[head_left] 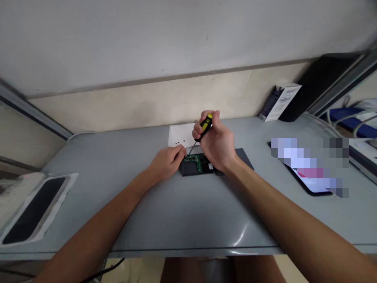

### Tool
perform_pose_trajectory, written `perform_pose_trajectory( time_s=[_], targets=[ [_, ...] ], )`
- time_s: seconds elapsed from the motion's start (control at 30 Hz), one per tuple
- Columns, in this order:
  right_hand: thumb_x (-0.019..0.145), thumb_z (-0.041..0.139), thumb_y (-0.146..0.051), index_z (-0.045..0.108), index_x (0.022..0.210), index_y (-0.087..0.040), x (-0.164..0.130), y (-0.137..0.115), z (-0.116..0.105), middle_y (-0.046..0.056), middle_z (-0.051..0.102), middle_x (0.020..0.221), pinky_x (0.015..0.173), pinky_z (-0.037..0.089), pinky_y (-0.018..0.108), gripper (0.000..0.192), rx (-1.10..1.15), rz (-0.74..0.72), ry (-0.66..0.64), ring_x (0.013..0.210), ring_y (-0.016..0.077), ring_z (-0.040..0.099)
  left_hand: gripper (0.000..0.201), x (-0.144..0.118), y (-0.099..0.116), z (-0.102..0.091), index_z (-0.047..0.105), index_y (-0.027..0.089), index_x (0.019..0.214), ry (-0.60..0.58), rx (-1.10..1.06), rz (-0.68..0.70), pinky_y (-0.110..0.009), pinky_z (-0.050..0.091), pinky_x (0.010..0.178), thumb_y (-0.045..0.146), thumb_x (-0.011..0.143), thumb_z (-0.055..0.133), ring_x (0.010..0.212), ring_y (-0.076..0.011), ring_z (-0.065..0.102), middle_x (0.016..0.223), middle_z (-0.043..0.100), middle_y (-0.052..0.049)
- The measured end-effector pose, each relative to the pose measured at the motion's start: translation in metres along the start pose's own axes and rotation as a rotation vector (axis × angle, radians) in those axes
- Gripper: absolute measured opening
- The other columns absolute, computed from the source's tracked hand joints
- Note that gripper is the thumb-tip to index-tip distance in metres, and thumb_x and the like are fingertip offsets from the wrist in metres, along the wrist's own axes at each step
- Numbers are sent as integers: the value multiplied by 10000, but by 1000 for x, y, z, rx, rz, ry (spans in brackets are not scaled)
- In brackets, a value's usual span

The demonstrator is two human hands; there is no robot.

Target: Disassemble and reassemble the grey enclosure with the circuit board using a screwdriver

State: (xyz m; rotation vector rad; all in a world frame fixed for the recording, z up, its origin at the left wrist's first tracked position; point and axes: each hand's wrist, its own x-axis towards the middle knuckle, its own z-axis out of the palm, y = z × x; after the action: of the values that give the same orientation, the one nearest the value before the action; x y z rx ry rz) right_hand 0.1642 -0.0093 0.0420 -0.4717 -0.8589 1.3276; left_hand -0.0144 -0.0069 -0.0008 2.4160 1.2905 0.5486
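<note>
Right hand [216,143] grips screwdriver [203,129]; its tip hidden at circuit board [194,160].

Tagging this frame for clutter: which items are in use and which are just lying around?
In use: screwdriver in right hand; black device with green board, steadied by left hand; white paper with small dark bits, likely screws.

Lying about: phone; white box; black panel in wrap.

We note the right hand [216,143] gripping a screwdriver [203,129], tip on the circuit board [194,161]; left hand [167,161] steadies it at 9 o'clock on the desk [176,212].
</note>
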Motion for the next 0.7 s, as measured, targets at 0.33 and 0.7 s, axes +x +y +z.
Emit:
perform_pose_trajectory(
  time_s=[0.33,0.7],
  targets=[
    [953,530,-750,509,766,-266,1,-2,-1,-29,367,655,556,418,296,520,10,24,45,594,143,418,395,0,0,-1,600,223,894,5,-8,6,-331,498,755,400,1080,300,775,-199,667,835,728,-40],
    [957,506,-761,501,774,-266,1,-1,-3,-30,375,650,580,416,302,528,4,51,56,605,148,419,410,0,1,0,591,219,894,-8,-4,-19,-348,486,755,425,1073,285,778,-211,669,836,724,-55]
  ],
)
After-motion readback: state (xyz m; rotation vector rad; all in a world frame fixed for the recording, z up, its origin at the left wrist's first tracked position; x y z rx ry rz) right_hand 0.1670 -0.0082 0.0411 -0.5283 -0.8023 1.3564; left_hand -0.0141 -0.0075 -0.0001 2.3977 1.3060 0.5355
